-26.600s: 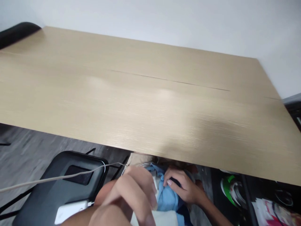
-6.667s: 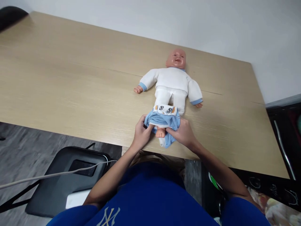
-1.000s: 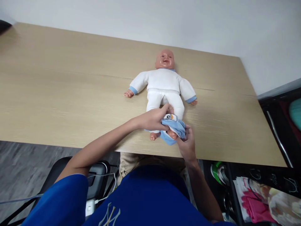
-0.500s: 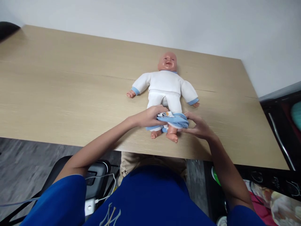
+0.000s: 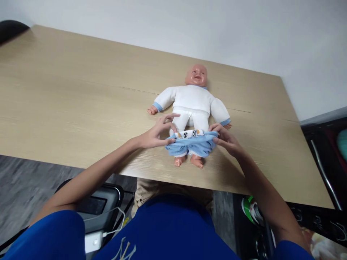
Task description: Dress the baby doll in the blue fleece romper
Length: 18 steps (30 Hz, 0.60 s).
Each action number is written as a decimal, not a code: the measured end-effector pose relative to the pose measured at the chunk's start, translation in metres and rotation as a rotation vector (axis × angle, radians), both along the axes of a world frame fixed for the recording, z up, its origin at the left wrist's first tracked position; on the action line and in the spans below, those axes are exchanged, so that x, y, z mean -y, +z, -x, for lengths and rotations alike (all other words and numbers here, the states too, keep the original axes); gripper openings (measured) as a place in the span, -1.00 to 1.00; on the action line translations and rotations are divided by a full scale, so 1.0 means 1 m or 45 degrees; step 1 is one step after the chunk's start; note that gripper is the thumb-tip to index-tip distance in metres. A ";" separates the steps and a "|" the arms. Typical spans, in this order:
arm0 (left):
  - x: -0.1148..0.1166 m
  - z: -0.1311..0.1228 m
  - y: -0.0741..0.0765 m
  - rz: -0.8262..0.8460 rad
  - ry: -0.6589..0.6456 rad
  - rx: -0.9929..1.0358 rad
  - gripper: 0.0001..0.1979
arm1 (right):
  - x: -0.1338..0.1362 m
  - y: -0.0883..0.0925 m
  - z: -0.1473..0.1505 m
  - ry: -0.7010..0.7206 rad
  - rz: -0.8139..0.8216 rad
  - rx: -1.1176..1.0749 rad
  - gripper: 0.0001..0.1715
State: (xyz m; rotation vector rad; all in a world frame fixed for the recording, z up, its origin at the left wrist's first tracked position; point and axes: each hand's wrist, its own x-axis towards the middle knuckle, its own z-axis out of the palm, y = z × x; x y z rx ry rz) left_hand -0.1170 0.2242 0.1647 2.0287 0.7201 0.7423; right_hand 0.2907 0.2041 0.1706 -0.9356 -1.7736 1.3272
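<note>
A bald baby doll (image 5: 192, 96) in a white top with light blue cuffs lies on its back, head away from me. Light blue doll pants (image 5: 189, 143) with a white patterned waistband are bunched round both its lower legs, and its bare feet poke out below. My left hand (image 5: 159, 133) pinches the left end of the waistband between thumb and finger, its other fingers spread near the doll's thigh. At the right end, my right hand (image 5: 225, 139) grips the waistband with thumb and fingertips. The waistband is stretched flat between both hands.
The doll lies near the front edge of a wooden table (image 5: 81, 86), with a white wall behind. Below the edge are a grey case (image 5: 103, 206) with a white plug and cable (image 5: 93, 241). A green-and-white container (image 5: 248, 209) stands at the lower right.
The pants now enclose both lower legs; before, they were gathered mainly round one. My left hand has moved left, drawing the waistband wide. The camera view has shifted slightly.
</note>
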 end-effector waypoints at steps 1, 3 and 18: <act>-0.003 -0.004 -0.002 0.017 -0.014 0.048 -0.66 | -0.005 -0.003 0.003 -0.056 0.046 -0.044 -0.57; -0.010 -0.015 -0.007 0.097 -0.029 0.169 -0.69 | -0.012 -0.010 0.010 -0.156 0.142 -0.101 -0.51; -0.012 -0.026 -0.026 0.602 0.220 0.410 -0.45 | 0.002 -0.028 0.043 -0.537 0.355 -0.230 -0.37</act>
